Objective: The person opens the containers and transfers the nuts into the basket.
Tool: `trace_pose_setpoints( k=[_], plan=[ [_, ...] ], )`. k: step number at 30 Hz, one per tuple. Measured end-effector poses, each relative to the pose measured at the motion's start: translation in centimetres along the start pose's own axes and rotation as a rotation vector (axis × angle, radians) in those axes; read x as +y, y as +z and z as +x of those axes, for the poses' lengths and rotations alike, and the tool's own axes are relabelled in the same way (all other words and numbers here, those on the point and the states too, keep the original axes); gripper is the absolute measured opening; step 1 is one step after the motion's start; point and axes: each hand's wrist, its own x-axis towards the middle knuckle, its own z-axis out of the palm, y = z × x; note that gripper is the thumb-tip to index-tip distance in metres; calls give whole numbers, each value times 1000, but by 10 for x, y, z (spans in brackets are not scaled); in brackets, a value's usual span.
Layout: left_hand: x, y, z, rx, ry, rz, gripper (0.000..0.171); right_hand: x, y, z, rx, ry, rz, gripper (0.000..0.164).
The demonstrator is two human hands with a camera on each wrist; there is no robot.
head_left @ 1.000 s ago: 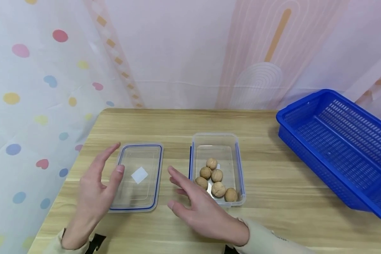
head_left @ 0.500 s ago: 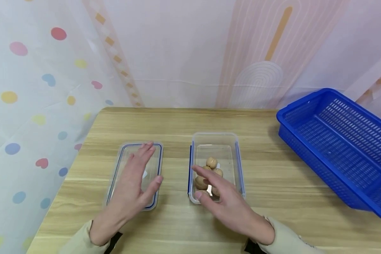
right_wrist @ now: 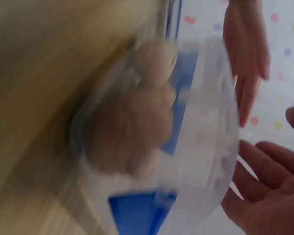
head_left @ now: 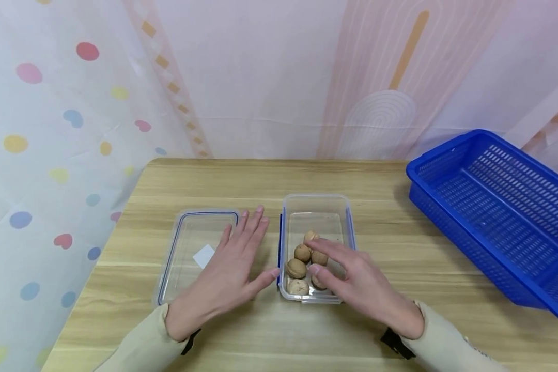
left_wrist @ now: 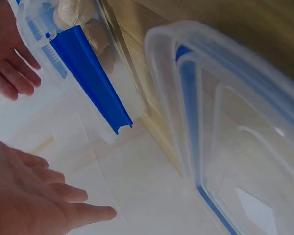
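A clear plastic food container [head_left: 316,204] with blue side clips stands on the table, several walnuts [head_left: 296,268] lying in its near half. Over its right side hovers my right hand [head_left: 367,287], fingers relaxed and partly covering the walnuts. My left hand [head_left: 228,274] spans the space between the container and its lid [head_left: 190,232], fingers spread and straight. That clear lid has a blue seal and a white square label, and lies flat left of the container. In the left wrist view the left hand [left_wrist: 34,191] is off to the side of the container, holding nothing.
A large blue plastic basket [head_left: 516,206] with slatted walls stands at the right of the wooden table [head_left: 260,178]. A patterned curtain [head_left: 269,77] hangs behind the table and along its left side.
Both hands have moved to the right, the left from beside the lid to between lid and container, the right over the container. The container, lid and basket have stayed in place.
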Motion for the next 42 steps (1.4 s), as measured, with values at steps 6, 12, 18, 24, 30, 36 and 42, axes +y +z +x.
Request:
trace_pose_setpoints(
  k=[6,12,18,24,30,36,42],
  plan=[
    [5,4,10,-116,1,36,100,15,-14,11,-83,11,-31,50],
    [6,10,17,-188,18,31,102,26,-25,24,-192,13,-4,55],
    [4,12,21,-209,17,22,100,35,-33,38,-289,-41,-23,62],
    [4,14,24,-232,12,21,98,43,-36,55,-379,-45,-9,60],
    [3,15,25,-254,8,13,100,51,-36,72,-491,3,48,55],
    [3,15,25,-264,3,15,102,59,-35,86,-556,-26,13,50],
    [3,15,25,-281,-7,-4,103,64,-33,96,-629,1,-17,46]
  ],
)
